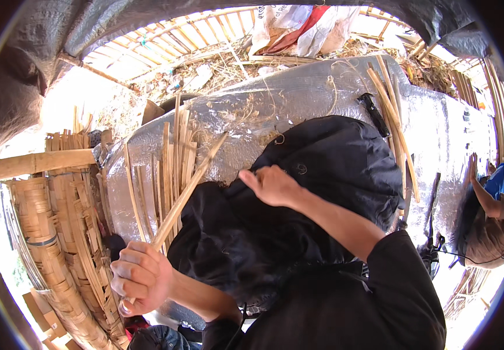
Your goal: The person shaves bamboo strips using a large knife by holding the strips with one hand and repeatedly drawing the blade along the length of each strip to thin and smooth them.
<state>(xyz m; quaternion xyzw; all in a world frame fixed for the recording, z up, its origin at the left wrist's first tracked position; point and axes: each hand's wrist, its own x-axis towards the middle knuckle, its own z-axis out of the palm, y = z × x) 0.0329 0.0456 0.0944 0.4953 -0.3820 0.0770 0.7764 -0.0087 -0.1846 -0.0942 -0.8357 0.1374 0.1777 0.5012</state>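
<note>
Left hand: the left hand [142,277] is closed in a fist round the lower part of a long bamboo strip [190,192], whose butt pokes out below the fingers.
Bamboo strip: it slants up and away from the fist, past the edge of a black cloth [333,151], its far end over a silver sheet [304,87].
Right hand: the right hand [273,185] is over the cloth, apart from the strip, with the thumb out and the fingers partly curled; whether it pinches anything or presses on the fabric cannot be told.
Strips on the left: loose strips [176,151] lie side by side, close behind the held one; a careless swing could knock them out of line.
Strips on the right: more strips [396,122] lie beyond the cloth, next to a black object [374,115] of unclear kind.
Splinter risk: the bare palm has no glove, so a rough edge sliding through the fist could cut or prick it.
Leverage risk: only one end is gripped, so a bump at the far tip could twist the strip in the fist.
Snag risk: the loose folds could catch a sharp end if it dips.
Neighbour: another person's arm [485,195] shows at the far right, well apart from the strip.
</note>
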